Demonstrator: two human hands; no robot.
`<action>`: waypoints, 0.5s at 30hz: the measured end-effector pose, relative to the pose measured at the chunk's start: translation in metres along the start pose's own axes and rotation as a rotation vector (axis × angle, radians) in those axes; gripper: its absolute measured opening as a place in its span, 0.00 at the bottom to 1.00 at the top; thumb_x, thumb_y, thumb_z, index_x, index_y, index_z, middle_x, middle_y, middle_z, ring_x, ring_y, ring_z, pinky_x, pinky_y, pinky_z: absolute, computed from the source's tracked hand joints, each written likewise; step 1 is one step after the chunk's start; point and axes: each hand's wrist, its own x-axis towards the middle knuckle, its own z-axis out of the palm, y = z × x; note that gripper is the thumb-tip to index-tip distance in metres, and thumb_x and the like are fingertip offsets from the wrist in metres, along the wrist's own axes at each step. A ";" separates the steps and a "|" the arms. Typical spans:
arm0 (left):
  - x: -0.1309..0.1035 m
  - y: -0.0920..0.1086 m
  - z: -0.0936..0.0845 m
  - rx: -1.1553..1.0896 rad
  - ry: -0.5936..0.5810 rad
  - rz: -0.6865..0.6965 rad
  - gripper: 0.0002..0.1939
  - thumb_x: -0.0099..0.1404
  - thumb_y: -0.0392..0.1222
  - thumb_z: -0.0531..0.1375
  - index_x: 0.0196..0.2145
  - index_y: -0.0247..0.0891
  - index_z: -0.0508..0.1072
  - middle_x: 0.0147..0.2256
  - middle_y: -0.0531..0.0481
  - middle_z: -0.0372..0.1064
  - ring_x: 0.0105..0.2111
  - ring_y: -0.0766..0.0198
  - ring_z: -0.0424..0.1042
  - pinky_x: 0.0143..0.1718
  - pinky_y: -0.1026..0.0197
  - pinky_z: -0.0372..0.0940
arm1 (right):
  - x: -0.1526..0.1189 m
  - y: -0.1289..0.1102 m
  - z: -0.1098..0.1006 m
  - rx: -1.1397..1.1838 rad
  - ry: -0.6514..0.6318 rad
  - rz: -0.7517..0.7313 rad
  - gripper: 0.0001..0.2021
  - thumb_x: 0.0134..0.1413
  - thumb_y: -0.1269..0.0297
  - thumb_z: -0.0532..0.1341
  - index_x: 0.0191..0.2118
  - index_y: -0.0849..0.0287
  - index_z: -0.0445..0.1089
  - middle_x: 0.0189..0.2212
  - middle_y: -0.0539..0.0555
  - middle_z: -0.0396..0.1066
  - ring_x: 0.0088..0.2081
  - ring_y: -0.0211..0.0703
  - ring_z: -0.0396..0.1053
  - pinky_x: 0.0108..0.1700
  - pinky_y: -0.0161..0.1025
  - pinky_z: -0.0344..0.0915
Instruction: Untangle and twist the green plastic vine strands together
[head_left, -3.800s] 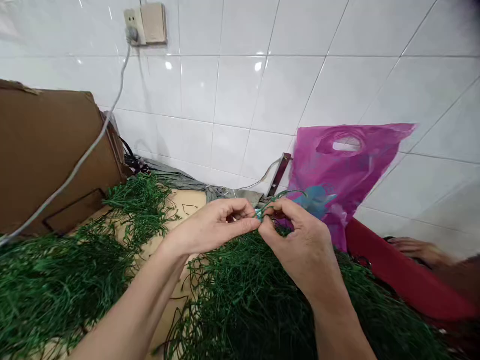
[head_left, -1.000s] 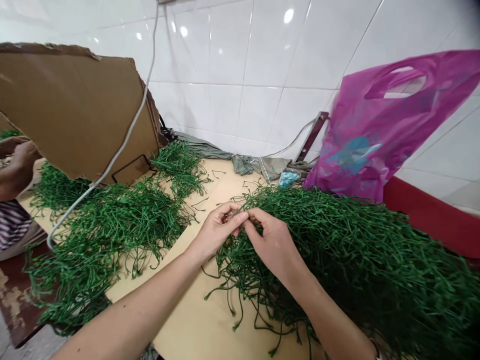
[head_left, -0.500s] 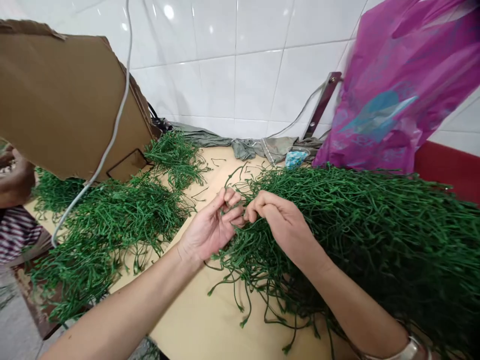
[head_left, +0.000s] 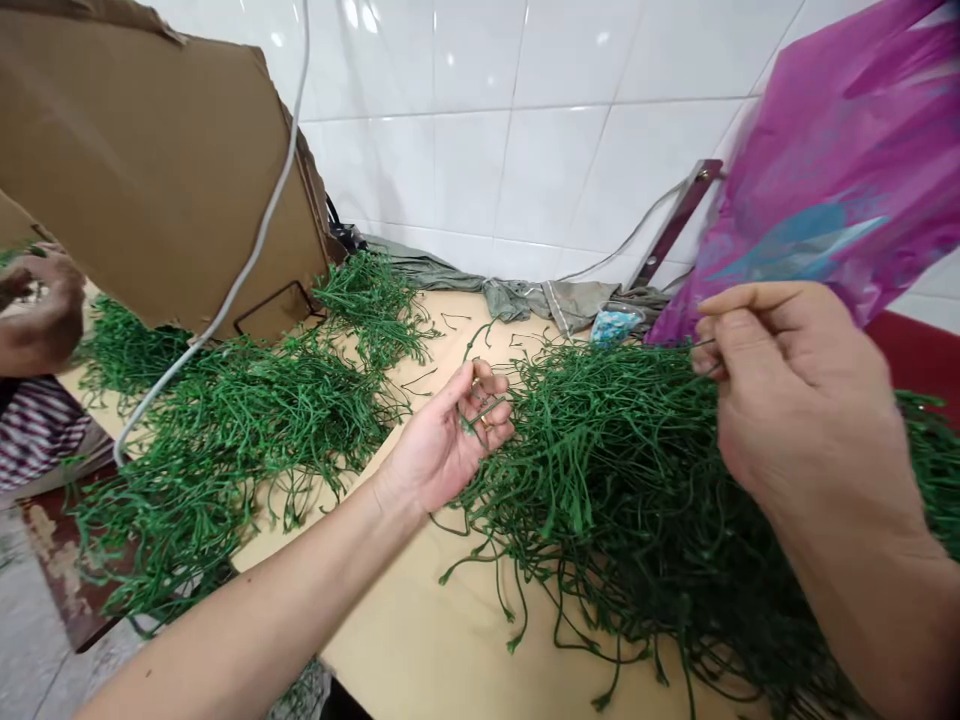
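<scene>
My left hand lies palm up over the pale tabletop, its fingers curled round a thin green stem. Part of a stem also rises above its thumb. Higher and to the right, my right hand is closed in a pinch. A thin dark stem pokes out from between its thumb and forefinger; the rest is hidden by the fingers. Below and between the hands spreads a big heap of green stems with small bud-like ends, some hanging towards the near side.
Another pile of green stems covers the left side. A cardboard sheet stands behind it, crossed by a grey cable. Another person's hand shows at far left. A purple plastic bag and metal bracket are back right.
My right hand has pulled away from my left, up and to the right, in a pinch. The left hand's palm has turned up more openly, showing the stem. The view has shifted slightly left.
</scene>
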 end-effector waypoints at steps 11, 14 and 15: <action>-0.001 0.005 0.004 0.032 0.097 -0.019 0.16 0.74 0.42 0.51 0.36 0.34 0.77 0.43 0.43 0.77 0.43 0.58 0.78 0.38 0.61 0.74 | 0.030 0.017 -0.027 0.230 -0.022 0.086 0.05 0.46 0.61 0.70 0.31 0.53 0.76 0.27 0.51 0.67 0.27 0.40 0.60 0.33 0.43 0.52; -0.001 0.006 0.003 0.014 0.093 0.002 0.17 0.75 0.42 0.50 0.38 0.34 0.77 0.48 0.41 0.77 0.49 0.55 0.77 0.43 0.57 0.74 | 0.029 0.020 -0.030 0.129 -0.039 0.103 0.05 0.49 0.60 0.70 0.33 0.50 0.77 0.27 0.50 0.69 0.29 0.42 0.63 0.35 0.44 0.55; -0.001 0.006 0.003 0.011 0.091 0.010 0.17 0.75 0.41 0.50 0.38 0.34 0.77 0.50 0.41 0.77 0.50 0.55 0.77 0.44 0.57 0.74 | 0.029 0.020 -0.031 0.102 -0.039 0.121 0.05 0.48 0.60 0.70 0.33 0.50 0.77 0.26 0.50 0.69 0.28 0.43 0.63 0.35 0.44 0.56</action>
